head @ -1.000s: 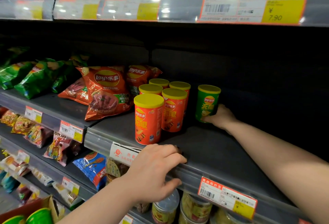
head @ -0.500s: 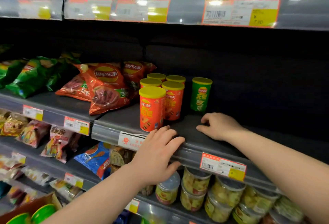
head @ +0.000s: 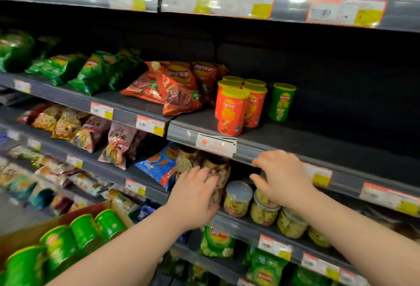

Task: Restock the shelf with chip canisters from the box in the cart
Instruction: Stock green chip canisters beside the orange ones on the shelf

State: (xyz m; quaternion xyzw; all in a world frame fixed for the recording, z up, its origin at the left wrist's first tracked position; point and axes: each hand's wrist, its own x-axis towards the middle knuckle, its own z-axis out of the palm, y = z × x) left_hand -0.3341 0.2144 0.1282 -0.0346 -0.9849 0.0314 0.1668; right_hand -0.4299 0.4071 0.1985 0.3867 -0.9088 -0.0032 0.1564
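One green chip canister [head: 281, 101] stands upright on the dark shelf [head: 318, 147], just right of several red canisters [head: 234, 111] with yellow lids. At the bottom left a cardboard box [head: 34, 232] holds several green canisters [head: 86, 232] lying on their sides. My left hand [head: 193, 197] hovers below the shelf edge in front of snack jars, fingers relaxed and holding nothing. My right hand [head: 280, 176] is also empty, fingers loosely bent, in front of the shelf's front rail.
Red chip bags [head: 177, 90] and green chip bags [head: 91, 74] lie on the same shelf to the left. Clear-lidded jars [head: 238, 199] fill the shelf below my hands. To the right of the green canister the shelf is bare.
Both hands have drawn back and down from the shelf; the right hand has let go of the green canister, which stays upright. The view has tilted down, showing the box.
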